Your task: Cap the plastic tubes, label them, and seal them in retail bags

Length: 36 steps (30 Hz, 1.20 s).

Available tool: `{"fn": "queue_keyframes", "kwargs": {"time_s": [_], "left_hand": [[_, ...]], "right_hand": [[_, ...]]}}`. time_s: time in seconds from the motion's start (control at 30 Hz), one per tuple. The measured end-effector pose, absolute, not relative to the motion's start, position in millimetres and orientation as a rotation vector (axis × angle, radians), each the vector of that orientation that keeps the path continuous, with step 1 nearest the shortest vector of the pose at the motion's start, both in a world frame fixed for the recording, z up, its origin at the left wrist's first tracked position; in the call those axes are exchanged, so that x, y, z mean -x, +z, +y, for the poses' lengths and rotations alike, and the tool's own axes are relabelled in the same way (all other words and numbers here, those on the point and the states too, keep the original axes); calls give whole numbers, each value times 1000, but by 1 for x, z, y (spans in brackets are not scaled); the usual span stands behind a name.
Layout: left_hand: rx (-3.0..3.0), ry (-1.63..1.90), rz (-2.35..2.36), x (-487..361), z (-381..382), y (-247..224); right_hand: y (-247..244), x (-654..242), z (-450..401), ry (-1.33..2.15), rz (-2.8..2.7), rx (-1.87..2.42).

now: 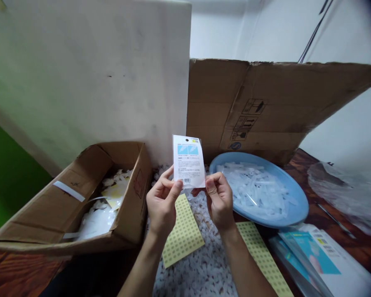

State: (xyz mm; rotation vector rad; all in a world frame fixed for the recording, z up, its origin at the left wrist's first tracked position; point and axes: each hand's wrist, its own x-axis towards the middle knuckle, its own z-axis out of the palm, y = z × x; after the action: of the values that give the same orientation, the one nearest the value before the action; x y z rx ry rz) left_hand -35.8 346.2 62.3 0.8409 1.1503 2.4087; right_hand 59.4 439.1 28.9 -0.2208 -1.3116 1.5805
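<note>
The person's left hand (162, 203) and right hand (221, 201) pinch the printed packet (189, 164) at its lower corners, fingers closed on it, apparently keeping the text unobstructed.

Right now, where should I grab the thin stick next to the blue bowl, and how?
I'd pinch the thin stick at its middle, coming down from above. It lies flat on the table, looks slim enough for two fingertips, and nothing seems to cover its middle.
</note>
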Motion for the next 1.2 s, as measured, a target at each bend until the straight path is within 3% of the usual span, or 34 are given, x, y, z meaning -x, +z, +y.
{"fn": "queue_keyframes", "kwargs": {"time_s": [1.2], "left_hand": [[-803,2454,1268,31,346,64]], "right_hand": [[33,-52,422,1533,-1232,291]]}}
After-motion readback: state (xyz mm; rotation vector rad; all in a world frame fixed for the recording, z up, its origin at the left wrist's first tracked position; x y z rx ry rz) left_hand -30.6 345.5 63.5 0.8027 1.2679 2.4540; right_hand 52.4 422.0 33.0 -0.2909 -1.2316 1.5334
